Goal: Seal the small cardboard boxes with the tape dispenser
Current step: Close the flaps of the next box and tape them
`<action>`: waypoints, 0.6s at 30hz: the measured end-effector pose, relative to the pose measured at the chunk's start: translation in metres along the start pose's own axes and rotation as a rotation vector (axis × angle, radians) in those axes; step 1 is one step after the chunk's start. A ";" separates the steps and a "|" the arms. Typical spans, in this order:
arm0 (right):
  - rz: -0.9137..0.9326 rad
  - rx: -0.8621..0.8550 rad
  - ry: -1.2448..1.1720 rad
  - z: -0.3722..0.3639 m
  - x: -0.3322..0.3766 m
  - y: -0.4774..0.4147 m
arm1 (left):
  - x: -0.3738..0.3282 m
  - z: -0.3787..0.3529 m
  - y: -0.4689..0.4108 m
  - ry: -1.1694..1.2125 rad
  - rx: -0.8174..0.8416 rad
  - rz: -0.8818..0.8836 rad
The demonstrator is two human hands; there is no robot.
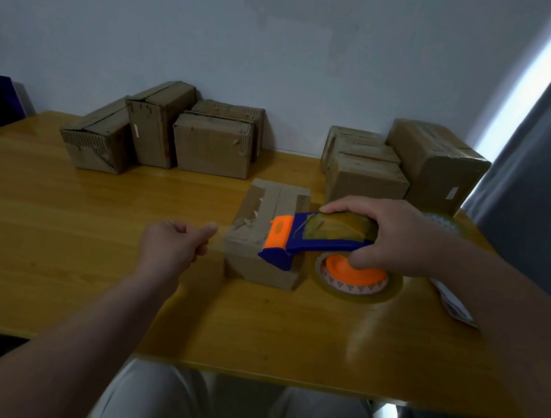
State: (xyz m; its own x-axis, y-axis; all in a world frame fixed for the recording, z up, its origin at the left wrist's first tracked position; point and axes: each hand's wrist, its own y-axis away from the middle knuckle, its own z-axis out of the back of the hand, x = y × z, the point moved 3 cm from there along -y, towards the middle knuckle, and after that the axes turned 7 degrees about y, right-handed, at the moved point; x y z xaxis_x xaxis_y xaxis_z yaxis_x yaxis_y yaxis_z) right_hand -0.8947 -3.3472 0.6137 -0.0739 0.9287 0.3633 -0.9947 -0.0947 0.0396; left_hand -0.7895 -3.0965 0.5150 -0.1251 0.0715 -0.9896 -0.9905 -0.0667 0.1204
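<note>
A small cardboard box [269,205] sits mid-table, its top flaps closed and carrying strips of old tape. My right hand [388,235] grips a blue and orange tape dispenser [314,242] holding a roll of clear tape [357,281], its orange blade end over the box's near right corner. Left of the box, my left hand [172,245] has curled fingers and a thumb pointing at the box. A faint stretch of clear tape seems to run from that thumb toward the dispenser; blur makes it hard to confirm.
Several cardboard boxes [212,148] stand in a group at the back left against the wall, and more boxes [366,178] at the back right. A piece of paper [456,301] lies near the table's right edge [485,227]. My knees show under the near edge.
</note>
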 end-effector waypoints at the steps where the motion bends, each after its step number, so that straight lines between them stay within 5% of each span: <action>1: 0.001 -0.003 0.005 -0.001 0.000 -0.001 | 0.003 0.000 -0.001 -0.004 0.000 0.001; 18: -0.030 -0.029 -0.100 -0.014 -0.014 0.002 | 0.014 -0.014 -0.003 -0.120 0.194 0.204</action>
State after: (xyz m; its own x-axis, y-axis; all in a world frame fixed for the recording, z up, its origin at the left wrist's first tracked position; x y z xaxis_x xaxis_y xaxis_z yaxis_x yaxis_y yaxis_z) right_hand -0.8966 -3.3553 0.5955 -0.0381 0.8903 0.4538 -0.9981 -0.0558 0.0256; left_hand -0.7873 -3.1095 0.4997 -0.3173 0.1941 -0.9282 -0.9351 0.0986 0.3403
